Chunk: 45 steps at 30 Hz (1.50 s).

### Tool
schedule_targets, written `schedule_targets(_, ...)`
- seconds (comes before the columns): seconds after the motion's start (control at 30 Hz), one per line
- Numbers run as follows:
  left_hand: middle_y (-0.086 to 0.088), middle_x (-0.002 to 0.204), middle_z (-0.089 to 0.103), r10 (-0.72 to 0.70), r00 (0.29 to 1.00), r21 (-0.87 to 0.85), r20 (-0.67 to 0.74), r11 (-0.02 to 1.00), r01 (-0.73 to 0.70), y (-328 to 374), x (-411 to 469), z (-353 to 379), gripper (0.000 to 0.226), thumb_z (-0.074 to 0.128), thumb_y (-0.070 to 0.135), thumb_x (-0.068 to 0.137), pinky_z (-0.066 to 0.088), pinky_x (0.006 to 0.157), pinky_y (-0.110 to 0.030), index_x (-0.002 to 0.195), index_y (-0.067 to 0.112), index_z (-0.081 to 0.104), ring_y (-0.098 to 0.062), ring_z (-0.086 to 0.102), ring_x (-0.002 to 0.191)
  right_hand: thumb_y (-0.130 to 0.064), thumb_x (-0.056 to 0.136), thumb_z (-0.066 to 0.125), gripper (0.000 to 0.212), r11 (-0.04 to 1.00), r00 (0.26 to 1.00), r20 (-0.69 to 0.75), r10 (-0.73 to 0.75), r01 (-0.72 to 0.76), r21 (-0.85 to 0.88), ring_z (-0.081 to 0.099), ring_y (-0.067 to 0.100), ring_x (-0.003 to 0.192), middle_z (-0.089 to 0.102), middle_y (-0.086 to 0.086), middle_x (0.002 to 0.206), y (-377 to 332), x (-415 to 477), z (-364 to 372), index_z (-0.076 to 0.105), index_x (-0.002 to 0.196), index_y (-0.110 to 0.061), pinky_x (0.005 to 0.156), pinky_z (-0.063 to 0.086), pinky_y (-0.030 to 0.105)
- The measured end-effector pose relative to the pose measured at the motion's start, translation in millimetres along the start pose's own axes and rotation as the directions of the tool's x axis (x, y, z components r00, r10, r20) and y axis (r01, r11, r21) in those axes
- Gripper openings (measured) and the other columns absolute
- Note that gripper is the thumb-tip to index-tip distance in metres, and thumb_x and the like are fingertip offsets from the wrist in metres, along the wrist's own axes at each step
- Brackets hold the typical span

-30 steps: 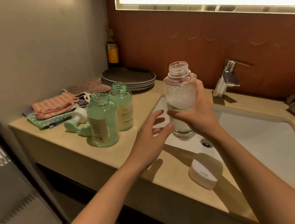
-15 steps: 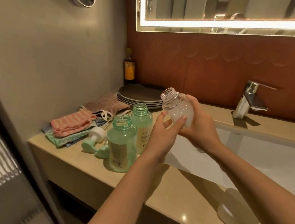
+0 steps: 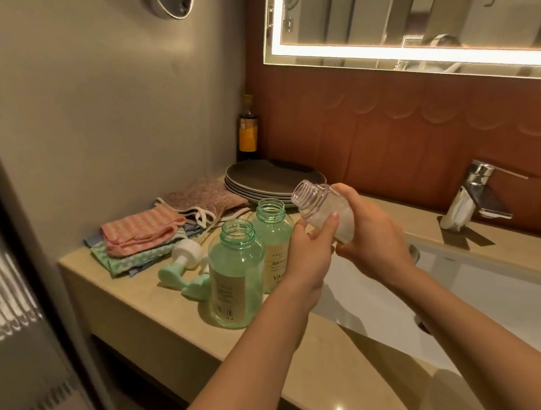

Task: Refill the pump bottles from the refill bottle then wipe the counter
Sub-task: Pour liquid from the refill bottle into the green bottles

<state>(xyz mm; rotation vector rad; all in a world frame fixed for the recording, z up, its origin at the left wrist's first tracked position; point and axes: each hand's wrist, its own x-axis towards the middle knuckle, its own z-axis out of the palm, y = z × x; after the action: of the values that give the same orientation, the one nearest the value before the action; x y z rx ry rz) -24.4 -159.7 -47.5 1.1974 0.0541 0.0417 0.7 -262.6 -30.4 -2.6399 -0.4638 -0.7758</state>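
Note:
A clear refill bottle [image 3: 322,209] with pale liquid is tilted, its open mouth pointing left over the green bottles. My right hand [image 3: 373,235] grips its body from behind. My left hand [image 3: 312,250] holds it from the front, thumb on its side. Two uncapped green pump bottles stand on the counter [image 3: 163,319]: the near one [image 3: 234,276] and the far one [image 3: 271,234], partly hidden by my left hand. Their pump heads [image 3: 182,259] lie on the counter to the left.
Folded cloths [image 3: 137,236] lie at the counter's left end. Grey plates [image 3: 264,178] are stacked at the back, with a dark bottle [image 3: 247,132] in the corner. The white sink [image 3: 495,297] and chrome tap [image 3: 474,195] are on the right. The wall is close on the left.
The refill bottle went from upright to tilted and moved left toward the green bottles. My left hand came up and took hold of it. The view rose and shifted.

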Motion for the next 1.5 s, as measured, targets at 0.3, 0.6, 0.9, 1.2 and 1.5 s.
schedule_targets(0.3, -0.002, 0.118, 0.065, 0.005, 1.000, -0.086, -0.008, 0.996, -0.006, 3, -3, 6, 0.029, 0.054, 0.035, 0.093, 0.045, 0.097, -0.030, 0.118, 0.020, 0.055, -0.017, 0.059, 0.112, -0.036, 0.074, 0.076, 0.082, 0.994, 0.998, 0.022, -0.060, 0.062, -0.094, 0.056, 0.023, 0.108, 0.059, 0.000, 0.123, -4, 7, -11, 0.029, 0.141, -0.038, 0.082, 0.048, 0.041)
schedule_targets(0.6, -0.004, 0.121, 0.064, -0.051, 0.998, -0.156, -0.039, 0.987, 0.045, 9, -9, 13, 0.046, 0.053, 0.041, 0.092, 0.043, 0.101, -0.030, 0.127, 0.010, 0.055, -0.017, 0.057, 0.115, -0.037, 0.075, 0.076, 0.083, 0.991, 0.994, 0.046, -0.097, 0.101, -0.091, 0.056, 0.022, 0.101, 0.059, 0.000, 0.113, -6, 14, -14, 0.028, 0.142, -0.037, 0.076, 0.047, 0.038)
schedule_targets(0.9, -0.005, 0.136, 0.053, -0.122, 0.992, -0.107, -0.022, 0.987, 0.118, 16, -13, 16, 0.060, 0.048, 0.050, 0.092, 0.043, 0.102, -0.034, 0.139, 0.014, 0.041, -0.022, 0.051, 0.122, -0.044, 0.078, 0.071, 0.081, 0.972, 0.988, 0.061, -0.145, 0.153, -0.181, 0.055, 0.022, 0.104, 0.059, 0.000, 0.119, -8, 21, -21, 0.024, 0.144, -0.040, 0.080, 0.044, 0.037)
schedule_targets(1.2, -0.007, 0.135, 0.053, -0.146, 0.989, -0.143, -0.015, 0.979, 0.142, 18, -17, 17, 0.062, 0.046, 0.049, 0.093, 0.041, 0.106, -0.037, 0.140, 0.011, 0.039, -0.022, 0.052, 0.121, -0.039, 0.080, 0.072, 0.082, 0.956, 0.981, 0.094, -0.167, 0.185, -0.230, 0.053, 0.022, 0.105, 0.056, 0.000, 0.122, -10, 21, -29, 0.022, 0.145, -0.040, 0.079, 0.036, 0.033)
schedule_targets(1.5, -0.005, 0.134, 0.054, -0.138, 0.990, -0.181, 0.004, 0.974, 0.136, 24, -21, 20, 0.054, 0.044, 0.047, 0.094, 0.040, 0.107, -0.038, 0.137, 0.015, 0.042, -0.022, 0.051, 0.123, -0.036, 0.083, 0.070, 0.078, 0.946, 0.979, 0.067, -0.192, 0.203, -0.255, 0.053, 0.020, 0.102, 0.057, -0.001, 0.120, -10, 25, -31, 0.021, 0.145, -0.040, 0.083, 0.040, 0.036)
